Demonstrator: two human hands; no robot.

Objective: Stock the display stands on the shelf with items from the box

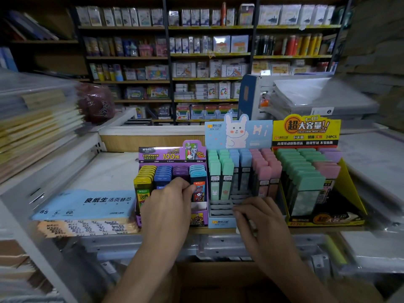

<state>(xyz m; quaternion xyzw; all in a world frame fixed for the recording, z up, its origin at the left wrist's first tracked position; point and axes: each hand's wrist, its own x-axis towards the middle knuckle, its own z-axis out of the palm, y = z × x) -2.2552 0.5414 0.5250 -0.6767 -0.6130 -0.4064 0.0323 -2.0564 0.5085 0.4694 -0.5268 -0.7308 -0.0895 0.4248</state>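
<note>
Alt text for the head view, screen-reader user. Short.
A person's left hand reaches into the purple Ultraman lead-case display stand on a shop shelf, while the right hand is at the empty front slots of the blue bunny display stand. A fuller yellow display stand sits to the right, loose-leaf refill packs to the left.

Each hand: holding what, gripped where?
Left hand pinches a case top in the purple stand, hidden under fingers. Right hand curls at the blue stand's front; hold unclear.

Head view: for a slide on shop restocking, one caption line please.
Restocking: left hand at the purple stand, right hand at empty front slots of the blue rabbit stand, on a shop shelf.
</note>
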